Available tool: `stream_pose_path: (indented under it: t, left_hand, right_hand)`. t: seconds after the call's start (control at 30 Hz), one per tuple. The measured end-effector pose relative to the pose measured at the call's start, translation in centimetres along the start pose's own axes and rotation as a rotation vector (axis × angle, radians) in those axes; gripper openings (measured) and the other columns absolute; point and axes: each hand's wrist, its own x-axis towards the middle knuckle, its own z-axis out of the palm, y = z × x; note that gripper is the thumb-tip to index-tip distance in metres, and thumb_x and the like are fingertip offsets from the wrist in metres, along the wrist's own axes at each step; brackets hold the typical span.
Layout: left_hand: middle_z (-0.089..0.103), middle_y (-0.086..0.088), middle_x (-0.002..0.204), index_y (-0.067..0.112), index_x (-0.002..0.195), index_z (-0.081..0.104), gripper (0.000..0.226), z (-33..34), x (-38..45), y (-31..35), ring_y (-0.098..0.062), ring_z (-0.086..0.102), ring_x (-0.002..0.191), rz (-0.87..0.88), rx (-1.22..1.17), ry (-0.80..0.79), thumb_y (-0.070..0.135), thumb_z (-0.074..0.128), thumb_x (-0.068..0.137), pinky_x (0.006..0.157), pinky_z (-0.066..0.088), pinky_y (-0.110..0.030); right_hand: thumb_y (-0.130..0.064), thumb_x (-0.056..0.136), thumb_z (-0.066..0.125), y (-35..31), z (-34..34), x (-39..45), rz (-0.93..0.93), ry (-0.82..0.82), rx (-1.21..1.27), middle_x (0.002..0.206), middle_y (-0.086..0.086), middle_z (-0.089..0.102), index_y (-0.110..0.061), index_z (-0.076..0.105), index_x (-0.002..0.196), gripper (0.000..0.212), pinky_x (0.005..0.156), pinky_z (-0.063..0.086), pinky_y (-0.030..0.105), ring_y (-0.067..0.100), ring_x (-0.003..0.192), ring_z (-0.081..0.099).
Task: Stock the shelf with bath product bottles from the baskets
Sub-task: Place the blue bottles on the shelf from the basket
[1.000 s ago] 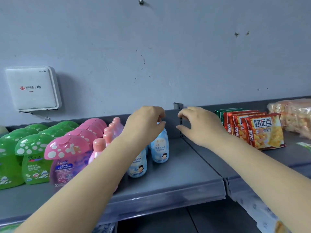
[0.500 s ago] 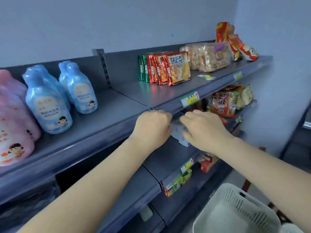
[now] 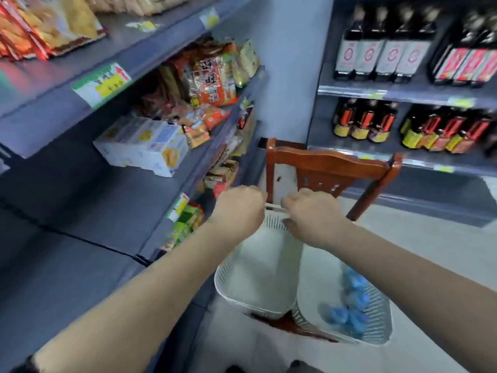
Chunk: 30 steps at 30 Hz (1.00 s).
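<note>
Nearest the viewer, at about 5 o'clock from both hands, the blue bottles (image 3: 352,305) lie heaped in the right-hand basket (image 3: 376,335), blurred, so their long axes cannot be told. Just beside it at 9 o'clock, the left-hand basket (image 3: 258,302) appears to hold nothing. Both baskets rest on the wooden chair (image 3: 330,165).

Further out, the right hand (image 3: 312,219) hovers above the baskets' far rims, fingers curled loosely, gripping nothing that shows. The left hand (image 3: 238,211) sits at its 9 o'clock, close by, fingers tucked under in a loose fist and also seemingly without a load. I judge the right hand nearer the bottles; the reach is down and back toward the body.

Beyond, at 10 o'clock, the shelf (image 3: 80,189) carries snack packs (image 3: 212,82).
</note>
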Motion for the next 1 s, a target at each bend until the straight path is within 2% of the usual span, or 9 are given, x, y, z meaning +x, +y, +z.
stream_pose_path:
  t: [0.1, 0.17, 0.27, 0.4, 0.57, 0.77, 0.9, 1.0]
  left_hand:
    - [0.061, -0.001, 0.117, 0.018, 0.116, 0.058, 0.025, 4.1, 1.8, 4.1, -0.023, 0.057, 0.109, 0.066, -0.120, -0.126, 0.021, 0.044, 0.095, 0.080, 0.043, -0.032]
    - [0.060, 0.000, 0.119, 0.018, 0.119, 0.056, 0.027, 7.1, 2.6, 6.8, -0.020, 0.056, 0.108, 0.091, -0.160, -0.256, 0.022, 0.044, 0.095, 0.078, 0.041, -0.029]
    - [0.061, -0.002, 0.113, 0.015, 0.115, 0.058, 0.025, 11.0, 3.5, 10.3, -0.021, 0.058, 0.102, 0.141, -0.179, -0.402, 0.021, 0.046, 0.094, 0.073, 0.040, -0.028]
    - [0.058, -0.004, 0.117, 0.013, 0.116, 0.056, 0.028, 15.9, 3.9, 14.1, -0.025, 0.056, 0.105, 0.180, -0.227, -0.597, 0.019, 0.047, 0.091, 0.082, 0.048, -0.033]
    - [0.055, -0.007, 0.122, 0.014, 0.123, 0.051, 0.033, 23.2, 3.8, 18.1, -0.028, 0.055, 0.110, 0.176, -0.311, -0.765, 0.021, 0.051, 0.091, 0.084, 0.046, -0.034]
    - [0.057, -0.009, 0.121, 0.013, 0.121, 0.052, 0.037, 32.4, 3.3, 21.5, -0.028, 0.057, 0.108, 0.063, -0.464, -0.890, 0.017, 0.058, 0.085, 0.090, 0.047, -0.036]
    - [0.059, -0.008, 0.120, 0.011, 0.119, 0.053, 0.040, 37.6, 3.0, 22.8, -0.024, 0.057, 0.108, -0.048, -0.573, -0.878, 0.011, 0.062, 0.080, 0.091, 0.047, -0.033]
    - [0.057, -0.008, 0.125, 0.013, 0.124, 0.052, 0.044, 40.7, 2.9, 23.4, -0.023, 0.056, 0.111, -0.088, -0.614, -0.873, 0.007, 0.062, 0.081, 0.093, 0.045, -0.033]
  right_hand:
    - [-0.035, 0.092, 0.046, 3.3, 3.3, -3.8, 0.134, -0.128, 0.103, 0.121, 0.000, 0.055, -0.018, 0.052, 0.119, 0.032, 0.084, 0.046, 0.033, 0.022, 0.115, 0.051]
    - [-0.036, 0.092, 0.046, 5.3, 5.8, -6.1, 0.210, -0.229, 0.144, 0.123, -0.001, 0.055, -0.018, 0.051, 0.121, 0.034, 0.088, 0.047, 0.036, 0.022, 0.116, 0.051]
    - [-0.036, 0.092, 0.047, 7.7, 9.6, -9.2, 0.290, -0.371, 0.195, 0.120, 0.000, 0.057, -0.016, 0.052, 0.120, 0.035, 0.084, 0.048, 0.033, 0.022, 0.113, 0.052]
    - [-0.031, 0.091, 0.049, 9.3, 14.9, -12.7, 0.434, -0.506, 0.298, 0.115, 0.003, 0.058, -0.015, 0.053, 0.117, 0.031, 0.070, 0.038, 0.030, 0.024, 0.107, 0.054]
    - [-0.028, 0.089, 0.050, 9.0, 22.8, -16.5, 0.592, -0.641, 0.469, 0.115, 0.004, 0.057, -0.014, 0.053, 0.113, 0.028, 0.075, 0.042, 0.032, 0.028, 0.107, 0.055]
    - [-0.018, 0.088, 0.051, 7.9, 31.5, -18.7, 0.695, -0.670, 0.622, 0.118, 0.010, 0.055, -0.011, 0.051, 0.116, 0.029, 0.077, 0.044, 0.034, 0.031, 0.106, 0.057]
    - [-0.010, 0.083, 0.052, 7.5, 36.6, -18.8, 0.700, -0.628, 0.679, 0.116, 0.012, 0.054, -0.009, 0.049, 0.113, 0.031, 0.075, 0.042, 0.035, 0.032, 0.104, 0.056]
    - [-0.007, 0.083, 0.053, 7.3, 39.3, -18.4, 0.655, -0.625, 0.623, 0.120, 0.011, 0.051, -0.010, 0.048, 0.120, 0.037, 0.077, 0.043, 0.035, 0.032, 0.106, 0.056]
